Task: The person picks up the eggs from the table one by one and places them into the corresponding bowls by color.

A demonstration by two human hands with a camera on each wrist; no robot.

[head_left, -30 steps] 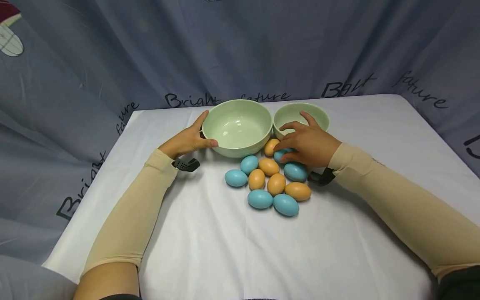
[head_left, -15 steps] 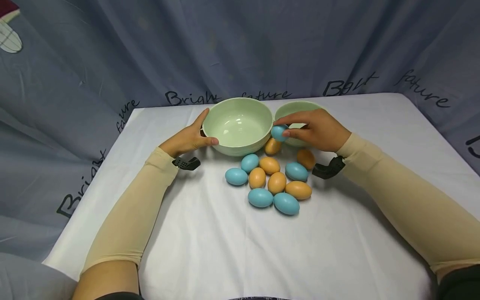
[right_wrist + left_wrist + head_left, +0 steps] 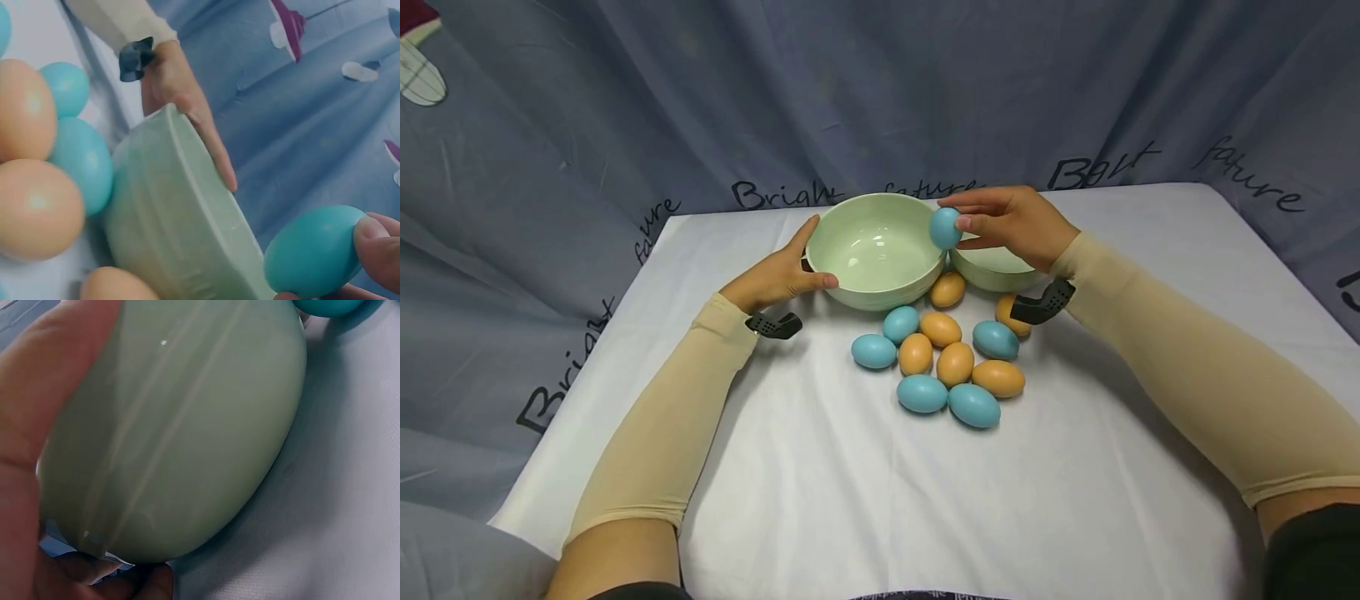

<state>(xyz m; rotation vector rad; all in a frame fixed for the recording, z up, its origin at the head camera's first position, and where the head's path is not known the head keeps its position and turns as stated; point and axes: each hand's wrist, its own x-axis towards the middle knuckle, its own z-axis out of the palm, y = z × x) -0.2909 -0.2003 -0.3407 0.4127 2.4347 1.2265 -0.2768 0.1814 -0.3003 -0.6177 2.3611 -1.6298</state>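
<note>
Between thumb and fingers, my right hand (image 3: 1011, 221) pinches a blue egg (image 3: 945, 227) over the right rim of the large pale green bowl (image 3: 876, 250). In the right wrist view this blue egg (image 3: 315, 250) is seen near the bowl's rim, with a thumb pressed on its end. My left hand (image 3: 778, 275) holds the large bowl by its left side, thumb toward the front and fingers around the wall. The large bowl's inside shows only bare glaze. Behind my right hand stands a smaller pale green bowl (image 3: 996, 271), its inside partly hidden.
Several blue eggs (image 3: 922, 393) and orange eggs (image 3: 956, 364) lie loosely grouped on the white cloth (image 3: 820, 483) in front of the bowls. One orange egg (image 3: 947, 289) sits close to both bowls. A grey-blue curtain (image 3: 880, 92) hangs behind the table.
My right hand has picked up a blue egg from the group and raised it up and left to the large bowl's rim. The left hand and both bowls have stayed put.
</note>
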